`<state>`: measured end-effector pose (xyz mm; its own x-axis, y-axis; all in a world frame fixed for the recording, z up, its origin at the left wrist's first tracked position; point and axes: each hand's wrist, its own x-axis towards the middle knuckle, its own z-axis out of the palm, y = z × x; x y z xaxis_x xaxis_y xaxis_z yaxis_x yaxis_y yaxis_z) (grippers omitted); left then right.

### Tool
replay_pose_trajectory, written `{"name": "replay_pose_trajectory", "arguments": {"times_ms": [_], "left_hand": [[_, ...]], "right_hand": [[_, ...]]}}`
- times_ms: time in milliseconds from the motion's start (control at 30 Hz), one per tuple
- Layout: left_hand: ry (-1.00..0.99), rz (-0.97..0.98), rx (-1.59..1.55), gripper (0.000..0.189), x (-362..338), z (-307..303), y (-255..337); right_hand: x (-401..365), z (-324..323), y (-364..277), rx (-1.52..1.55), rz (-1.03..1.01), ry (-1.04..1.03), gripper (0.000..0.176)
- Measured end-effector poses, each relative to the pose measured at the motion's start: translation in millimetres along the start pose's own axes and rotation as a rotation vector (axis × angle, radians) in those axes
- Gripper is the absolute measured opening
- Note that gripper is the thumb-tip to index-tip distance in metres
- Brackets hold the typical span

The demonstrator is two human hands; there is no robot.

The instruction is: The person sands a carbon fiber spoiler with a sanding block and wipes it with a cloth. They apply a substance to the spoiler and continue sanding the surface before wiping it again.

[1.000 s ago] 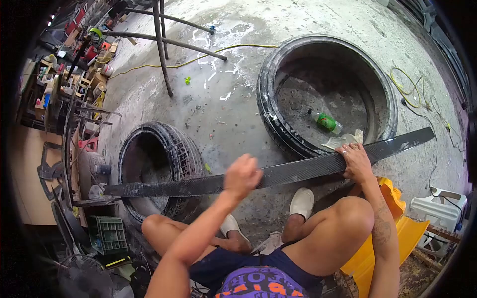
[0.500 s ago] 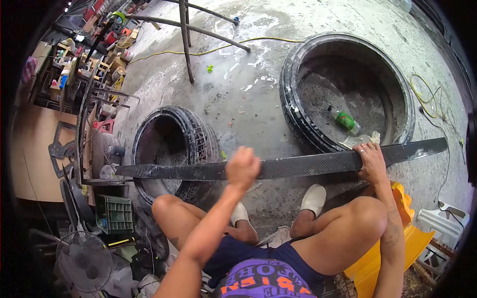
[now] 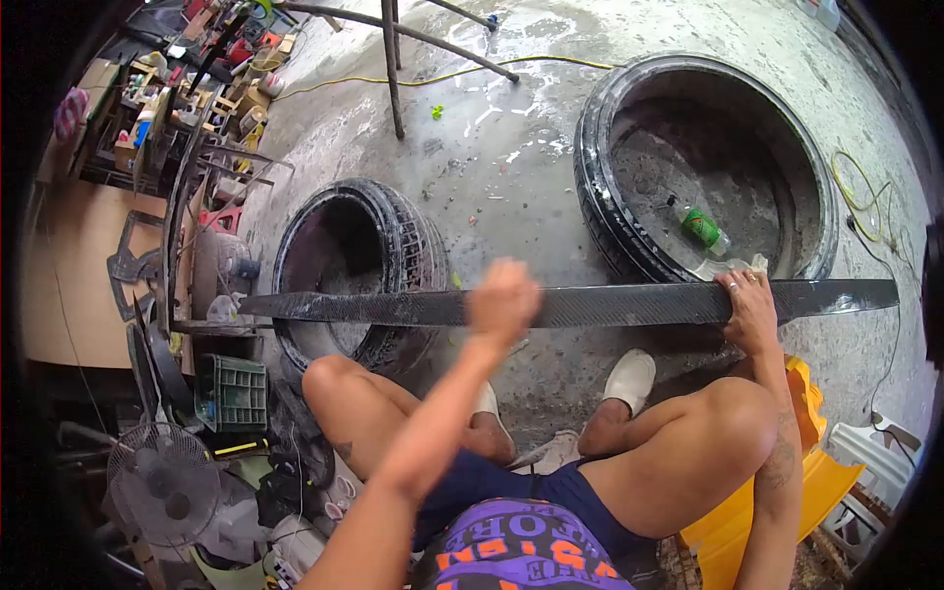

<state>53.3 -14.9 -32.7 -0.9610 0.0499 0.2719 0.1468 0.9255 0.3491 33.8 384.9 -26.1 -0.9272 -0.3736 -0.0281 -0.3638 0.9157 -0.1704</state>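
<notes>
A long, dark strip with a carbon-fibre weave [image 3: 629,306] lies crosswise before my knees, its left part over the small tyre [image 3: 398,236] and its right part by the large tyre [image 3: 600,197]. My right hand [image 3: 749,310] grips the strip on its right half, fingers over the far edge. Curled into a fist, my left hand [image 3: 503,307] is at the strip's middle, slightly blurred; whatever its fingers hold is hidden. Beyond my right fingers shows a crumpled pale piece of plastic or cloth [image 3: 733,266].
Inside the large tyre lies a green-labelled bottle [image 3: 702,227]. A fan [image 3: 164,484] and a green crate [image 3: 232,393] stand at the left, below a cluttered bench. Yellow panels [image 3: 777,511] and a white plastic stool [image 3: 875,457] are at my right. A yellow hose [image 3: 442,78] crosses the floor.
My left hand has shifted a little to the right along the strip. My right hand keeps its grip. The whole view has moved slightly with my head.
</notes>
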Motion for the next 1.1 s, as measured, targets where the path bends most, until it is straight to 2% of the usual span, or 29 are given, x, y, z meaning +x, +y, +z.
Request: {"name": "replay_pose_trajectory", "arguments": {"times_ms": [100, 133, 167, 233, 300, 333, 367, 400, 433, 467, 500, 533, 567, 633, 733, 767, 833, 867, 900, 967, 1000, 1033, 1067, 1100], "left_hand": [[0.025, 0.299, -0.226, 0.02, 26, 57, 149], [-0.058, 0.331, -0.272, 0.019, 28, 77, 179], [0.001, 0.335, -0.352, 0.018, 30, 84, 183], [-0.028, 0.314, -0.372, 0.019, 22, 50, 132], [0.047, 0.189, -0.13, 0.017, 4, 20, 36], [-0.033, -0.041, -0.027, 0.017, -7, -6, -10], [0.002, -0.173, -0.046, 0.019, -16, -32, -52], [0.069, -0.286, 0.105, 0.02, -24, -46, -85], [0.138, -0.299, 0.2, 0.021, -24, -55, -97], [0.074, -0.319, 0.121, 0.021, -25, -44, -95], [0.01, -0.342, 0.043, 0.021, -17, -35, -66], [0.087, -0.115, 0.108, 0.02, -8, -12, -21], [0.068, 0.023, 0.111, 0.019, 1, 15, 23], [0.076, 0.159, -0.261, 0.02, 15, 42, 100], [0.049, 0.136, -0.254, 0.019, -2, 19, 61], [0.05, 0.075, -0.105, 0.02, -14, 5, 22], [0.098, -0.129, -0.05, 0.016, -38, -34, -60], [0.165, -0.237, 0.068, 0.019, -43, -44, -87], [0.232, -0.243, 0.166, 0.02, -46, -44, -98], [0.137, -0.245, 0.06, 0.018, -40, -35, -66], [0.059, -0.068, 0.017, 0.017, -37, -12, -32], [0.127, -0.023, -0.063, 0.019, -28, 5, 24], [0.105, 0.087, -0.141, 0.021, -20, 18, 67], [0.141, 0.11, -0.196, 0.019, -15, 28, 92]], "right_hand": [[-4, 2, -1, 0.026, 0.003, 0.002, 0.061], [-3, 2, 0, 0.025, 0.021, 0.02, 0.061], [-3, 2, 1, 0.032, 0.02, 0.029, 0.061], [-5, 6, 1, 0.028, 0.019, 0.042, 0.06], [-6, 7, 0, 0.004, 0.004, 0.048, 0.059], [-6, -2, -6, 0.022, 0.01, 0.038, 0.059], [-4, -8, -8, 0.037, 0.011, 0.034, 0.059], [-4, -4, -6, 0.016, -0.016, 0.067, 0.061], [-4, 0, -1, 0.02, -0.024, 0.072, 0.061], [-4, 5, 4, 0.022, -0.024, 0.086, 0.061], [-2, 8, 3, 0.027, -0.027, 0.098, 0.062], [-1, 2, -1, 0.008, -0.024, 0.071, 0.062], [-3, 3, -2, 0.012, -0.027, 0.068, 0.062], [-2, 4, 3, 0.039, -0.019, 0.074, 0.062], [0, 3, -2, 0.05, -0.015, 0.068, 0.062], [0, 5, 0, 0.053, 0.004, 0.056, 0.062], [-3, 12, 8, 0.026, 0.003, 0.042, 0.063], [-2, 12, 10, 0.001, -0.01, 0.036, 0.063], [-2, 10, 9, -0.004, -0.011, 0.034, 0.063], [1, 6, 3, 0.034, 0.023, 0.013, 0.065], [3, 5, 2, 0.033, 0.021, 0.016, 0.065], [2, 8, 4, 0.024, 0.008, 0.041, 0.068], [-1, 9, 5, 0.019, -0.005, 0.063, 0.072], [-2, 10, 6, 0.018, -0.003, 0.069, 0.072]]}}
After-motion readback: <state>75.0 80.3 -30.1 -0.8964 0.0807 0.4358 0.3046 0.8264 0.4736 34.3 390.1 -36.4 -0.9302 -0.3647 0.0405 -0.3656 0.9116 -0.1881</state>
